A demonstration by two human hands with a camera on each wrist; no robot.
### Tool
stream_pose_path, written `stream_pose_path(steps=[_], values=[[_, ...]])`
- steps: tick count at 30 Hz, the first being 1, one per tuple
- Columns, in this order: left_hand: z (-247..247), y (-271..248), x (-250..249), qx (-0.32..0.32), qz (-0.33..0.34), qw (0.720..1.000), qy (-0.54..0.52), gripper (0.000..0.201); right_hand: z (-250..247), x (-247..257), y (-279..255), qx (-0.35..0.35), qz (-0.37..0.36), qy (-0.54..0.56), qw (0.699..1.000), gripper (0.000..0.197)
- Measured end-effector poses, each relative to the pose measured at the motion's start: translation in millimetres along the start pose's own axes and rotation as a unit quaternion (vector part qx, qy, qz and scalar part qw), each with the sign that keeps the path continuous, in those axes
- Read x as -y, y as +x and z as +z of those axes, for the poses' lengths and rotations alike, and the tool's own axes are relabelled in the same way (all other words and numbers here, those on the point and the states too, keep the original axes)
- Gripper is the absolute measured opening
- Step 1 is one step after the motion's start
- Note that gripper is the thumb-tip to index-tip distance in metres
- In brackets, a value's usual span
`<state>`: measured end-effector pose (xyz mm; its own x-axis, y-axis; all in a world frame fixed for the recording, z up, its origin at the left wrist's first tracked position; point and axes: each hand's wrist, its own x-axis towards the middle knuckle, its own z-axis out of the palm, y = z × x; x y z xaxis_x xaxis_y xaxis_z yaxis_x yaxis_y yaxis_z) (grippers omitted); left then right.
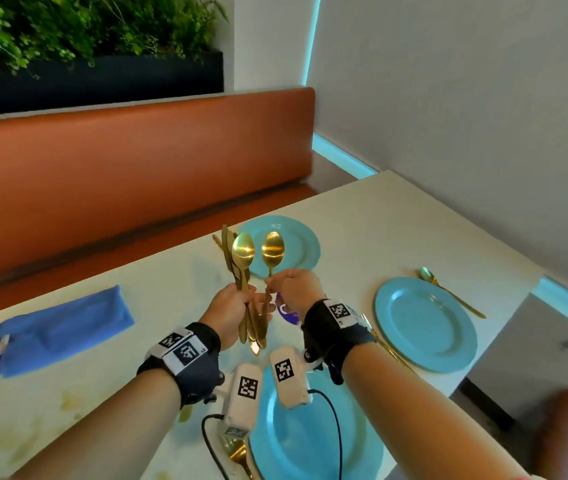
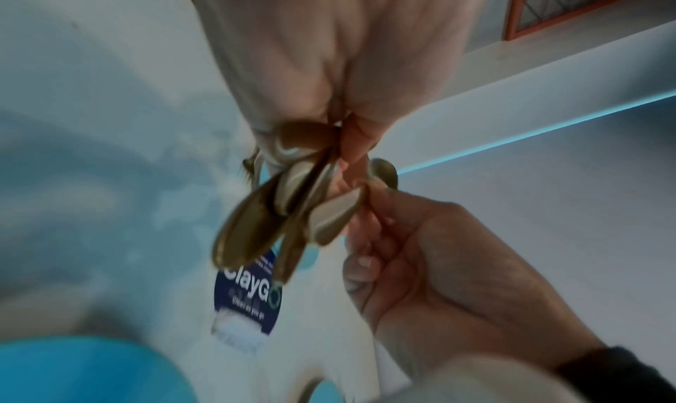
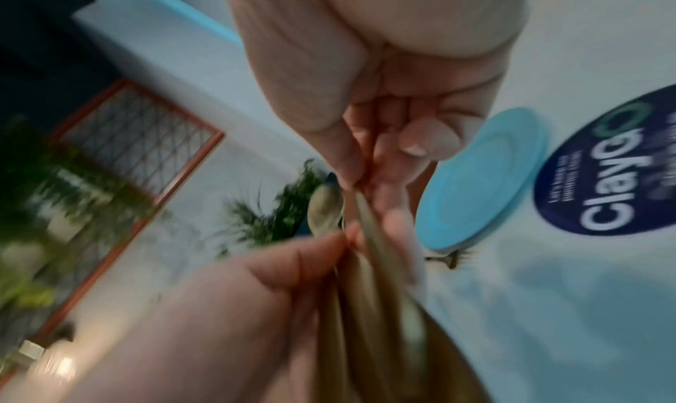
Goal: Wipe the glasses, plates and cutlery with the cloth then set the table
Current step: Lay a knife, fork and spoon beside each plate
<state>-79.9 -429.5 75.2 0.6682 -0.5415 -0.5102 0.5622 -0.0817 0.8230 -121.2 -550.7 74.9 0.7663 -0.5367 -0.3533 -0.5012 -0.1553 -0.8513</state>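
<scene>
My left hand (image 1: 234, 310) grips a bundle of gold cutlery (image 1: 237, 261) upright above the white table (image 1: 397, 216); the handle ends (image 2: 256, 230) fan out below the fist. My right hand (image 1: 293, 285) pinches the handle of one gold spoon (image 1: 273, 251) beside the bundle, bowl up. Three light-blue plates lie on the table: a far plate (image 1: 296, 247), a right plate (image 1: 424, 323) and a near plate (image 1: 310, 431). A gold spoon (image 1: 449, 291) lies behind the right plate. A folded blue cloth (image 1: 57, 332) lies at the left.
An orange bench (image 1: 137, 161) runs behind the table, with a planter (image 1: 95, 74) above it. A round dark-blue sticker (image 2: 248, 296) is on the tabletop under the hands. A gold fork (image 1: 237, 455) lies left of the near plate. A grey wall stands at the right.
</scene>
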Motion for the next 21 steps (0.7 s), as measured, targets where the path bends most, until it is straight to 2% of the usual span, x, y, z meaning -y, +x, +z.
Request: stream_pose_path(steps=[2,4,7,10,14,21], values=[[7.2,-2.5,10.6,-0.012,-0.018,1.000,-0.016,0.016,-26.5,-16.3,-6.1,-0.041,0.024,0.012,0.999,0.021],[10.4,-5.1,20.4,-0.027,-0.027,0.999,-0.015,0.010,-60.4,-38.6,-13.8,-0.073,0.037,-0.021,0.996,0.020],[7.4,-4.4,29.9,-0.051,-0.033,0.998,-0.013,0.011,-106.7,-73.8,-25.9,-0.078,0.060,-0.181,0.979,0.009],[4.7,-0.6,36.1,-0.066,-0.021,0.997,0.032,0.007,-132.0,-111.5,-33.9,-0.055,0.116,-0.344,0.930,0.018],[11.1,1.1,40.4,-0.063,-0.009,0.996,0.055,0.010,-136.6,-149.5,-36.6,-0.039,0.158,-0.360,0.919,0.017],[19.6,7.5,47.9,-0.057,-0.016,0.996,0.066,0.011,-120.5,-171.0,-27.7,-0.030,0.157,-0.347,0.924,0.016]])
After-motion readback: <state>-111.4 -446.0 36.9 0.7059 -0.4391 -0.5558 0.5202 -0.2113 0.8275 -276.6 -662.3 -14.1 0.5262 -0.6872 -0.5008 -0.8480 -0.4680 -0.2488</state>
